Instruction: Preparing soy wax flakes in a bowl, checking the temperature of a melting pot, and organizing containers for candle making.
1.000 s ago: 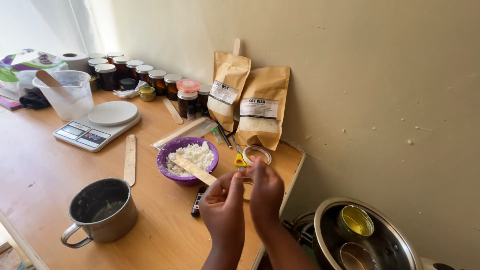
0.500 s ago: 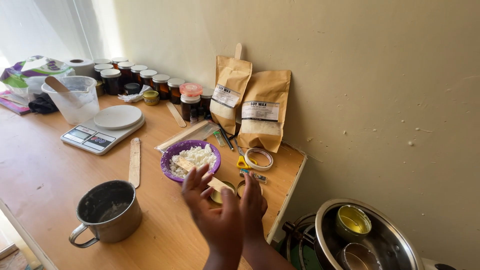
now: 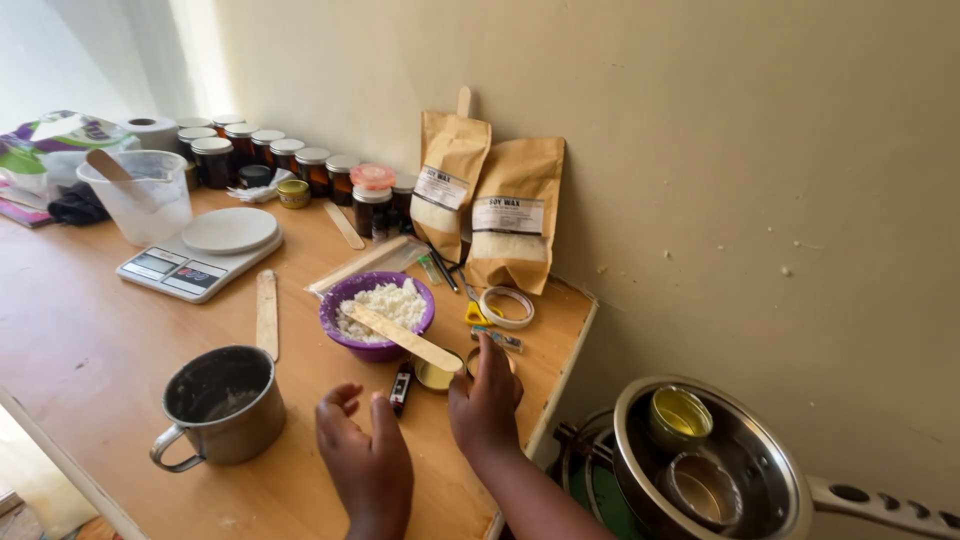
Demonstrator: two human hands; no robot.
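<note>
My right hand [image 3: 487, 402] lies over a small round tin [image 3: 470, 360] near the table's right edge, hiding most of it; whether it grips the tin I cannot tell. A second small tin [image 3: 432, 377] with yellowish wax stands just left of it. My left hand [image 3: 365, 455] hovers low over the wooden table [image 3: 90, 350], fingers apart and holding nothing, close to a small black stick-shaped item [image 3: 401, 385]. Beyond them a purple bowl [image 3: 345, 345] holds white wax flakes, with a flat wooden stick [image 3: 402, 338] across its rim.
A metal mug [image 3: 222, 400] stands to the left, and a wooden stick [image 3: 266, 312], a kitchen scale [image 3: 195, 255] and a plastic jug [image 3: 140, 195] lie behind it. Jars [image 3: 290, 160], two brown bags [image 3: 512, 215], a tape roll [image 3: 507, 305] and yellow scissors [image 3: 478, 315] line the wall. A pot [image 3: 740, 440] holding tins sits low right.
Both hands came down from in front of the bowl and parted. The right now rests on a tin, the left has dropped lower and spread over the table.
</note>
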